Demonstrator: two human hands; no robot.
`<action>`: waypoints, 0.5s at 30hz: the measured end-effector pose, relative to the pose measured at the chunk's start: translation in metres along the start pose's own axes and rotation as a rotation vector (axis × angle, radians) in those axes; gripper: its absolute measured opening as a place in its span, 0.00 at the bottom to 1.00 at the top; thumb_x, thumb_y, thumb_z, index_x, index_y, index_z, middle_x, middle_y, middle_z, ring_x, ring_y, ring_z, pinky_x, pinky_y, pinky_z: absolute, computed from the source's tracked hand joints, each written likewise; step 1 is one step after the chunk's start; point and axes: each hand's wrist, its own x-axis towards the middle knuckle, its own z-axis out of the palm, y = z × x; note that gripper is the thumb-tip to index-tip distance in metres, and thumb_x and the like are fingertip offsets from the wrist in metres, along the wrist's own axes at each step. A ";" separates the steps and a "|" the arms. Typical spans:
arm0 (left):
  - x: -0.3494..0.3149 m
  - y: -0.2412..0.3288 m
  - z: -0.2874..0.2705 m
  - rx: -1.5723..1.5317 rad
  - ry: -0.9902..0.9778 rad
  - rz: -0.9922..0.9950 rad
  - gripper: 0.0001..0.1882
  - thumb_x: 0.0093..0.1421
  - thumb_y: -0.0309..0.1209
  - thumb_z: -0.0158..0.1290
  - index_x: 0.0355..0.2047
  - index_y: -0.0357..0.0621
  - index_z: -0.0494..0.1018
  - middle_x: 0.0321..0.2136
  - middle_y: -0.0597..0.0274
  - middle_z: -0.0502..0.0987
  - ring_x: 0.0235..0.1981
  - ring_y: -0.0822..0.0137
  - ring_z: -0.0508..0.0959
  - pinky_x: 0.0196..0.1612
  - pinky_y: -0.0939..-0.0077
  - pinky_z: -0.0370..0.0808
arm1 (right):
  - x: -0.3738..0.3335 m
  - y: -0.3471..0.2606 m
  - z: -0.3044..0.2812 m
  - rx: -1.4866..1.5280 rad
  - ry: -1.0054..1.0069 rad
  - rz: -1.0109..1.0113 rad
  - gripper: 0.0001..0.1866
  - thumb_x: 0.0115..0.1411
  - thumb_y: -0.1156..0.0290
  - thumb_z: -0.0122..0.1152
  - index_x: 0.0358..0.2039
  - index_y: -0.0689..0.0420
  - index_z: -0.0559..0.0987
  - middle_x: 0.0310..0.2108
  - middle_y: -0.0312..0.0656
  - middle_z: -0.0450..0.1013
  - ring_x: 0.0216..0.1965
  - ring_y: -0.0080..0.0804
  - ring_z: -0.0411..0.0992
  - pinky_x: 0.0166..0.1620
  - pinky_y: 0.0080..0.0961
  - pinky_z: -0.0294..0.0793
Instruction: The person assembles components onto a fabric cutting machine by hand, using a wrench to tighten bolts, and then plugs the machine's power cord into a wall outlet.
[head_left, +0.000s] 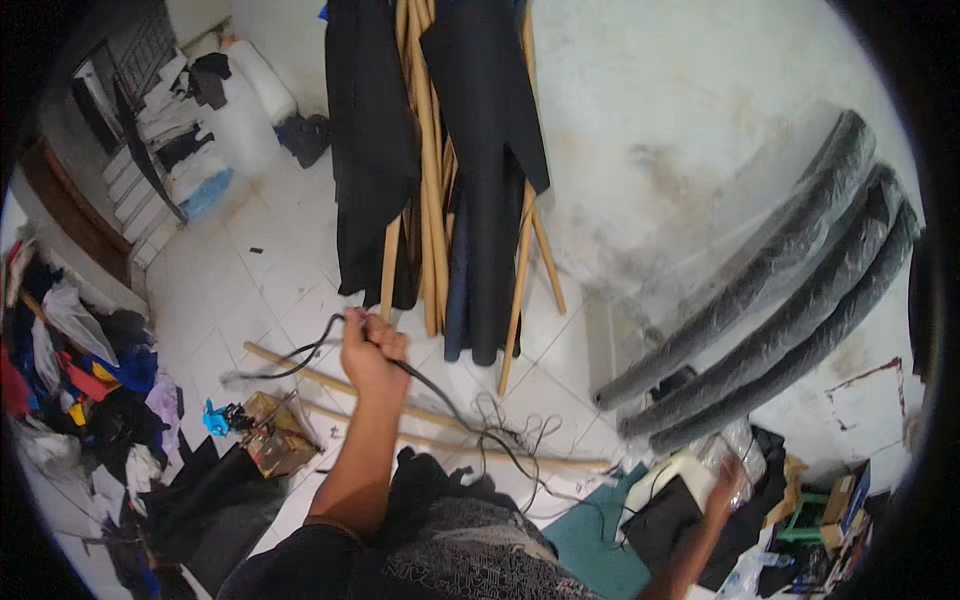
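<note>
My left hand is closed around a black cable in front of me. One end of the cable loops out to the left of the fist and blurs at its tip. The rest runs down to the right, past a loose tangle of thin cord on the tiles, toward a dark green sheet. My right hand is low on the right, beside crumpled clear plastic and black cloth. Motion smears its fingers, so what it holds, if anything, does not show.
Tan poles and black fabric lengths lean against the wall ahead. More poles lie on the floor. Plastic-wrapped black rolls stand slanted at the right. Heaped scraps fill the left side, with stairs behind.
</note>
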 end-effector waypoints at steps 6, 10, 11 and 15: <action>-0.094 -0.022 0.065 -0.006 -0.232 -0.086 0.11 0.69 0.41 0.44 0.33 0.50 0.66 0.15 0.73 0.57 0.12 0.78 0.54 0.15 0.81 0.52 | -0.103 -0.297 0.241 0.473 -0.938 -0.386 0.23 0.58 0.65 0.63 0.51 0.61 0.70 0.47 0.43 0.69 0.48 0.30 0.67 0.49 0.28 0.68; -0.006 -0.012 0.040 -0.206 -0.090 -0.241 0.10 0.69 0.38 0.43 0.33 0.47 0.66 0.16 0.73 0.60 0.12 0.78 0.56 0.15 0.83 0.56 | -0.113 -0.337 0.230 0.475 -1.059 -0.244 0.11 0.67 0.64 0.52 0.37 0.61 0.71 0.24 0.41 0.65 0.29 0.26 0.65 0.33 0.26 0.66; 0.023 -0.008 0.024 -0.266 -0.051 -0.306 0.10 0.69 0.37 0.43 0.33 0.46 0.66 0.16 0.73 0.60 0.12 0.78 0.56 0.15 0.83 0.57 | -0.105 -0.342 0.216 0.430 -1.074 -0.303 0.12 0.67 0.62 0.52 0.37 0.60 0.71 0.25 0.43 0.66 0.28 0.27 0.66 0.32 0.27 0.66; 0.124 0.029 -0.040 -0.405 -0.052 -0.358 0.08 0.69 0.33 0.42 0.31 0.46 0.65 0.17 0.72 0.62 0.14 0.78 0.59 0.16 0.84 0.59 | -0.072 -0.346 0.149 0.133 -1.298 -0.373 0.14 0.65 0.61 0.56 0.33 0.61 0.71 0.21 0.42 0.65 0.24 0.25 0.66 0.29 0.29 0.66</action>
